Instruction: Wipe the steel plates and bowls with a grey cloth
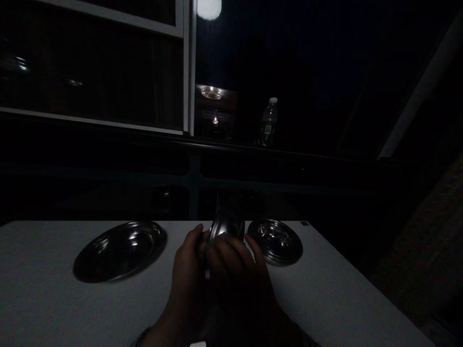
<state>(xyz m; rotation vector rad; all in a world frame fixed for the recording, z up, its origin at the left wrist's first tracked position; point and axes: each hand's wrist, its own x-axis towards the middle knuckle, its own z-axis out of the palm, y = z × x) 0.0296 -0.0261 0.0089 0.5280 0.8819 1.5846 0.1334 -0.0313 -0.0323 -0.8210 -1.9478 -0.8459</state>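
Note:
In dim light, my left hand (185, 270) is closed around the left edge of a shiny metal dish (227, 222), which is tilted up in front of me. My right hand (238, 270) lies across the dish with its fingers bent and pressed against the near part. A small greyish patch shows under its fingertips, too dark to name. The palms and the lower part of the dish are hidden. A wide metal plate (121, 253) lies on the white table to the left. Just right of my hands rests a round metal dish (275, 241), possibly several stacked.
The white table (47, 289) ends at a straight far edge. Beyond it a clear plastic bottle (268, 123) with a white cap stands on a dark ledge by the window. A white window frame (188, 67) rises at the back; reflected lamps show in the dark glass.

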